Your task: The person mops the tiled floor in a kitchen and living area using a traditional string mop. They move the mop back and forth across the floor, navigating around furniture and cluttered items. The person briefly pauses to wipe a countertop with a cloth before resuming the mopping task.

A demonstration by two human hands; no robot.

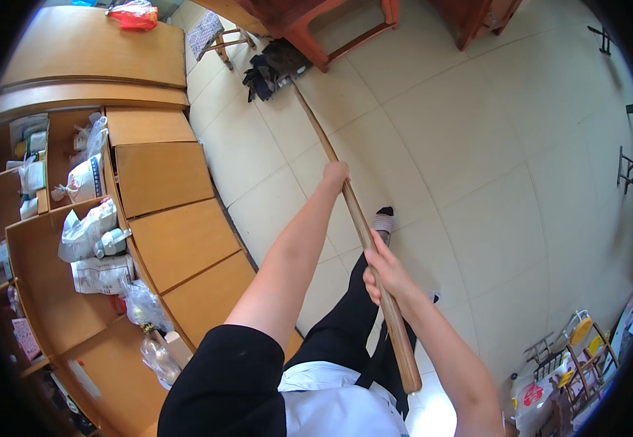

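A long wooden mop handle (pixel 361 216) runs slantwise from near my waist out over the tiled floor (pixel 453 142). My left hand (pixel 336 173) grips it around its upper-middle stretch, arm outstretched. Closer to my body, my right hand (pixel 386 269) is wrapped around the thicker part, and the butt end sticks out below it. At the far end, a dark cloth-strip mop head (pixel 267 74) lies on the floor, partly under the edge of a reddish wooden piece of furniture (pixel 316 33).
On the left runs a wooden cabinet (pixel 171 185) with open shelves holding plastic bags (pixel 84 183). A stool with a patterned cover (pixel 205 34) stands near the mop head. A metal rack (pixel 584 344) is at lower right; small stools (pixel 628 168) line the right edge.
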